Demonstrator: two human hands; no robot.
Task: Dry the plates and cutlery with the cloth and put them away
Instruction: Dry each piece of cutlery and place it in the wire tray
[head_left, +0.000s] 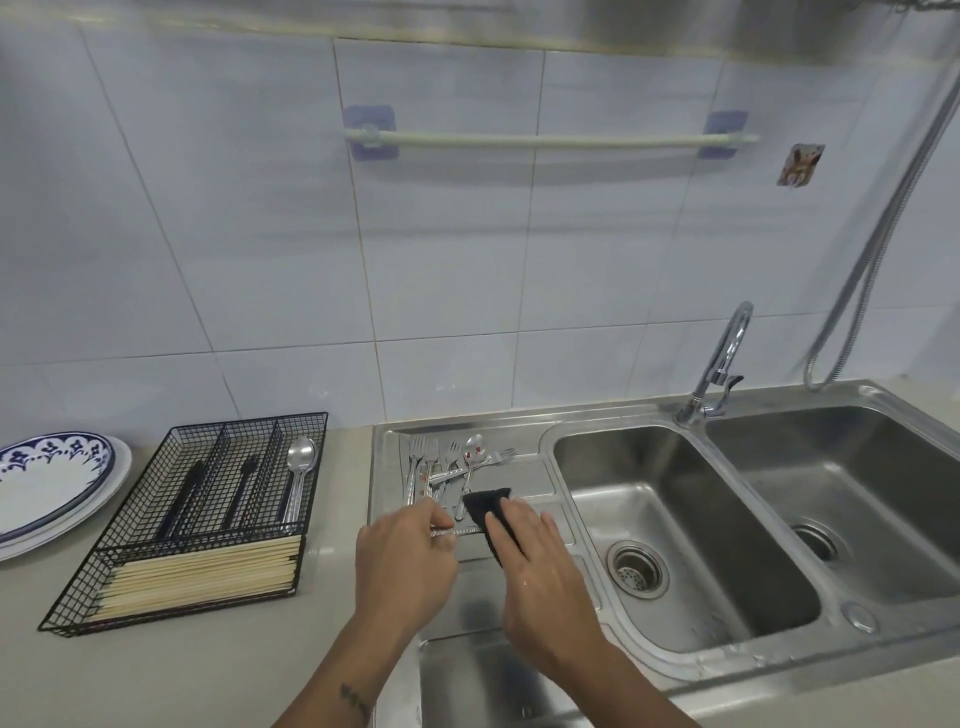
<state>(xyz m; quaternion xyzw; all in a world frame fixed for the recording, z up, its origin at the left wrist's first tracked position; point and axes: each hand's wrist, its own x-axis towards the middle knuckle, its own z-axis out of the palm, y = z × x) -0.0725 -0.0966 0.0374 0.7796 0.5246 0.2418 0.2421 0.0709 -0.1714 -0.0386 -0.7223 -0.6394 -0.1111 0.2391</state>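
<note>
Now mid-wipe over the draining board (524, 467): left hand (402, 558) pinching a cutlery handle (457, 531), long axis running three to nine o'clock, right hand (540, 564) pressing the black cloth (485, 506) round its far end. Still to dry, forks and spoons (457, 462) heaped at twelve o'clock, just beyond both hands. Off at nine o'clock, nearer the left hand, the wire cutlery tray (208, 499), plates (52, 483) past it; nothing in between.

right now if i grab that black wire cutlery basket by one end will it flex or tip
The wire basket looks rigid, so probably little flex. The chopsticks fill its near end, so it may feel end-heavy. The spoon could slide if tilted.
</note>
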